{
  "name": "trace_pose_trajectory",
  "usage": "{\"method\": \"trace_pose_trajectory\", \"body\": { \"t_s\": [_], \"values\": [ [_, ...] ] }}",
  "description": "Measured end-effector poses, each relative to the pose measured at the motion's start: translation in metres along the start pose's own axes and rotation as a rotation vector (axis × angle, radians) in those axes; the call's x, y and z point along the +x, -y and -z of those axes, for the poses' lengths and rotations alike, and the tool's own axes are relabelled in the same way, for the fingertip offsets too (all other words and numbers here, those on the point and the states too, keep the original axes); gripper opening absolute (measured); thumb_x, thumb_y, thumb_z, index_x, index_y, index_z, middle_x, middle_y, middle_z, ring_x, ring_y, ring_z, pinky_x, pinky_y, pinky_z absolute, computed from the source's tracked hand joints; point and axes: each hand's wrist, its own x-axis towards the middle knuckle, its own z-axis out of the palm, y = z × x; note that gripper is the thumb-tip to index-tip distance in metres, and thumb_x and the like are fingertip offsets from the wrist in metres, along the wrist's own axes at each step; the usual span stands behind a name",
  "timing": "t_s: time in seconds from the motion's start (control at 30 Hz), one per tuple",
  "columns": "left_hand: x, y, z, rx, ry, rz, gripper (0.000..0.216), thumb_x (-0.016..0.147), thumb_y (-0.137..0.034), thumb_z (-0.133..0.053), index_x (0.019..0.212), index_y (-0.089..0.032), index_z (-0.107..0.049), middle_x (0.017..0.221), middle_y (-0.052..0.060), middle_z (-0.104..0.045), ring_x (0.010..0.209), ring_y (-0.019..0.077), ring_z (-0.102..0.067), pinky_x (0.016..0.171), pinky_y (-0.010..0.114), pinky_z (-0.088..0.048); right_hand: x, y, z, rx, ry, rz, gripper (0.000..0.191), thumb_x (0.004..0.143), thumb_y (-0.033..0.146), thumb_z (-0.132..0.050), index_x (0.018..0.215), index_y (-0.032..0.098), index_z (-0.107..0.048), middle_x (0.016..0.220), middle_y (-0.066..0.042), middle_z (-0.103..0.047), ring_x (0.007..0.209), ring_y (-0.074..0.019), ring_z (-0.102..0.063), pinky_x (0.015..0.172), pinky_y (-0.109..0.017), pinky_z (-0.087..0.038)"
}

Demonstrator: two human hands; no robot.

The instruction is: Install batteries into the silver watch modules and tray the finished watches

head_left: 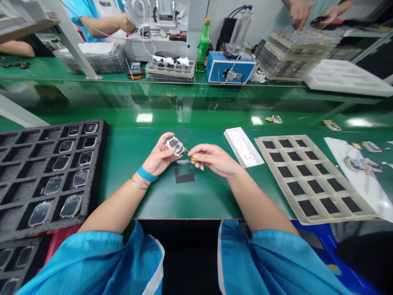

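1. At the far left I am seeing a black foam tray (102, 133) with glass-faced casings (71, 206) sitting in its cells.
2. The left hand (158, 155) is pinching a small module (175, 146) between thumb and fingertips, holding it just above the green table (123, 192). A blue wristband (146, 174) and thin bracelets (138, 184) are circling that wrist.
3. The right hand (215, 159) is pinching a yellow tab (193, 158) with its fingers curled, close to the left hand but not touching it. A fine wire (186, 150) appears to be running from the tab to the module.
4. I am judging the module light, stiff and fragile, with its parts exposed. I would take hold of it by its edges and never by the wire, which looks easily torn.
5. Black pads (184, 178) are lying on the table just below the hands.
6. Further right, a white tray (242, 146) is sitting beside a beige tray (278, 141) with black squares in its cells.
7. At the far right, a printed sheet (353, 180) is lying at the table's edge.
8. Across the table, a co-worker's hand (126, 22) is reaching near a desk fan (135, 12), and I am seeing a green bottle (203, 47) and a blue machine (230, 69). Nothing is legible to me: every label is too small.
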Motion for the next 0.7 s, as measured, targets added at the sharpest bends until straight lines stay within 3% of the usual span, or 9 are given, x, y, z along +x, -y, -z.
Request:
{"method": "trace_pose_trajectory", "body": {
  "t_s": [0.1,0.23,0.3,0.5,0.6,0.7],
  "values": [
    [-0.003,0.001,-0.003,0.006,0.035,0.055,0.07,0.057,-0.026,-0.09,0.113,-0.026,-0.049,0.092,-0.001,-0.068,0.079,0.014,-0.069,0.063,0.02,-0.058,-0.005,0.007,0.001,-0.076,0.014,0.112,0.033,0.072,0.037,-0.081,0.098,0.02,-0.071,0.079,-0.001,-0.07,0.07,-0.0121,-0.064,0.061,-0.025,-0.051],
    [-0.005,0.004,-0.005,0.008,0.093,0.144,0.067,0.059,-0.024,-0.089,0.113,-0.027,-0.05,0.089,-0.003,-0.067,0.077,0.0149,-0.071,0.058,0.018,-0.056,-0.007,0.005,-0.006,-0.391,-0.252,0.389,0.02,0.086,0.039,-0.069,0.096,0.023,-0.074,0.085,-0.002,-0.067,0.077,-0.0132,-0.061,0.069,-0.028,-0.051],
    [-0.005,0.008,-0.005,-0.002,0.147,0.194,0.063,0.061,-0.023,-0.088,0.113,-0.026,-0.052,0.089,-0.002,-0.068,0.075,0.0149,-0.071,0.059,0.018,-0.057,-0.006,0.002,-0.009,-0.514,-0.289,0.479,0.02,0.087,0.04,-0.068,0.096,0.024,-0.075,0.09,-0.004,-0.065,0.084,-0.015,-0.061,0.073,-0.03,-0.052],
    [-0.002,0.016,-0.004,0.003,0.226,0.307,0.051,0.064,-0.021,-0.085,0.106,-0.02,-0.057,0.093,0.003,-0.071,0.085,0.0213,-0.074,0.07,0.025,-0.06,0.0,-0.007,-0.007,-0.606,-0.272,0.485,0.018,0.09,0.036,-0.064,0.099,0.023,-0.074,0.098,-0.005,-0.07,0.09,-0.0166,-0.063,0.077,-0.031,-0.053],
    [-0.001,0.017,-0.006,0.022,0.171,0.308,0.044,0.065,-0.017,-0.083,0.101,-0.018,-0.059,0.092,0.003,-0.072,0.083,0.02,-0.074,0.073,0.026,-0.061,0.003,-0.011,-0.006,-0.665,-0.291,0.486,0.015,0.091,0.029,-0.062,0.1,0.022,-0.073,0.099,-0.004,-0.07,0.092,-0.0167,-0.064,0.078,-0.031,-0.053],
    [0.0,0.018,-0.011,0.067,0.069,0.288,0.037,0.064,-0.014,-0.081,0.094,-0.017,-0.059,0.084,0.001,-0.071,0.074,0.0167,-0.073,0.067,0.025,-0.061,0.007,-0.017,-0.006,-0.708,-0.309,0.477,0.015,0.09,0.025,-0.062,0.1,0.022,-0.073,0.097,-0.004,-0.07,0.09,-0.0163,-0.064,0.078,-0.03,-0.052]
  ]
}}
